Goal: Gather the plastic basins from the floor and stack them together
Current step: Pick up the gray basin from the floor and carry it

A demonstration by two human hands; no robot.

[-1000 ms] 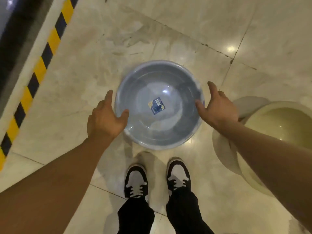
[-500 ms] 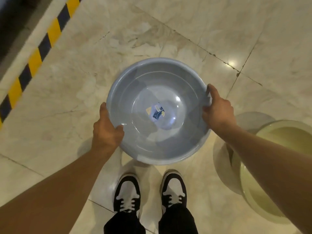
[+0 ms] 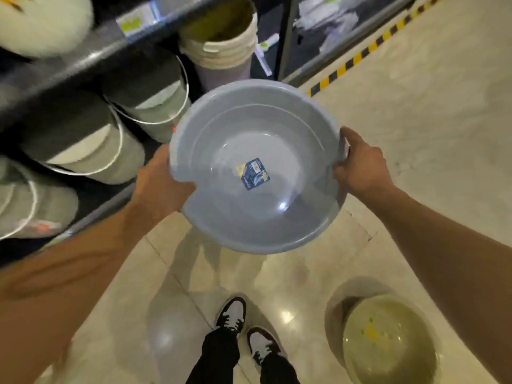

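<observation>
1. Gripping the near-left rim of the grey-blue basin (image 3: 256, 167) with the left hand (image 3: 158, 184); thumb lying over the rim inside the bowl, fingers hidden beneath, so clamped on the rim as far as showing.
2. Hanging in the air between both hands, mouth up and tilted toward the camera, label (image 3: 252, 173) on the bottom; well above the floor (image 3: 415, 120), in front of the dark shelf (image 3: 91, 59) of stacked buckets (image 3: 83, 151).
3. Pinching the right rim with the right hand (image 3: 360, 167); fingers (image 3: 342, 169) curled round the edge, thumb along the top.
4. Lying low and right, near the right shoe (image 3: 263, 345): the yellow-green basin (image 3: 388, 342), mouth up on the floor, well apart from the held one.
5. Judging the stacking target as down and to the right, closer to the right arm; needing a turn that way and a level lowering, rim over rim.
</observation>
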